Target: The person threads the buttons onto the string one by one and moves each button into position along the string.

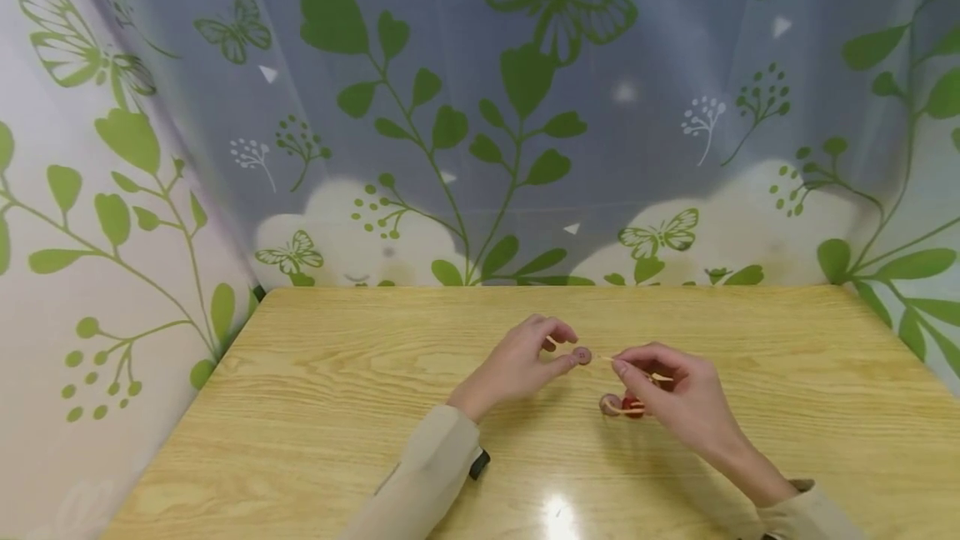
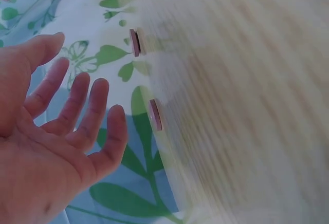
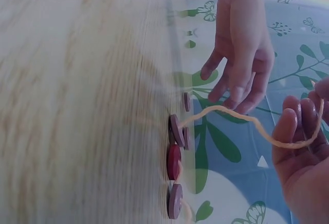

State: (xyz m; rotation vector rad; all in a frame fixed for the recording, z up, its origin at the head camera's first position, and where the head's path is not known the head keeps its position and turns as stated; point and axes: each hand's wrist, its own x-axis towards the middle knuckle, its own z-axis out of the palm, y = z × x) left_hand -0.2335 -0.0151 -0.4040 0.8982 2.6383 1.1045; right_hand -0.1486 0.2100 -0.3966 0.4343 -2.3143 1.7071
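Pale wood-grain table (image 1: 315, 407), backed and flanked by a white-and-blue curtain (image 1: 450, 107) printed with green leaves and butterflies. Left of the table's middle: left hand (image 1: 525, 365), beige sleeve (image 1: 427, 473) with a small dark clip at the cuff; thumb and forefinger in the head view seemingly pinching a small pinkish-brown button (image 1: 582, 354), other fingers loosely curled. In the left wrist view the same hand (image 2: 51, 147) appears with fingers spread and nothing visibly held, so the grip cannot be told with certainty; two pink buttons (image 2: 134, 42) seen edge-on beside it against the table's blurred grain. Just right of the held button, pointing toward it: tip of a tan cord (image 1: 609, 358). Right of the table's middle: right hand (image 1: 675, 398), fingers curled, pinching the cord near its tip, the rest of the cord running back through the fingers. Right wrist view: cord (image 3: 241, 118) looping from the right hand (image 3: 303, 167) across to the table. Below and between the two hands, lying on the table: small cluster of buttons (image 1: 621, 405), one pinkish-brown, one red, the cord's far end lying among them; in the right wrist view, the cluster (image 3: 175, 162) shows several mauve discs and one red, edge-on. Near edge of the table: bright glare spot (image 1: 557, 515).
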